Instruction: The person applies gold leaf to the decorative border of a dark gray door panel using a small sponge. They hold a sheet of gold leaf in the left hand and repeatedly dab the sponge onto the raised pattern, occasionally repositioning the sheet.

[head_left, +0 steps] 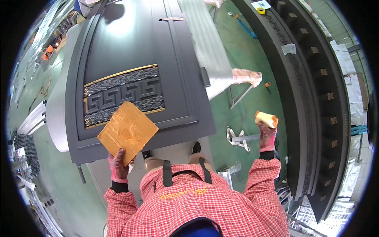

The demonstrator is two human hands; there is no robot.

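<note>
My left hand [118, 166], in a stained pink glove, grips the lower corner of a flat square board [128, 132] smeared with gold-orange paint. The board is held over the near edge of a dark grey door panel [134, 47]. A raised key-pattern band [126, 91] on the panel has gold along its edge strips and left end; the board hides part of it. Off to the right of the panel, my gloved right hand [267, 138] is closed round a pale yellow sponge [265, 118] with orange-brown stained ends.
A long dark frame [282, 67] runs down the right side, bearing a yellow tape roll [261, 10]. The panel rests on foam-covered supports, one with a wrapped end [246, 77]. A white strap [238, 142] lies on the green floor. Metal profiles [33, 118] are stacked at left.
</note>
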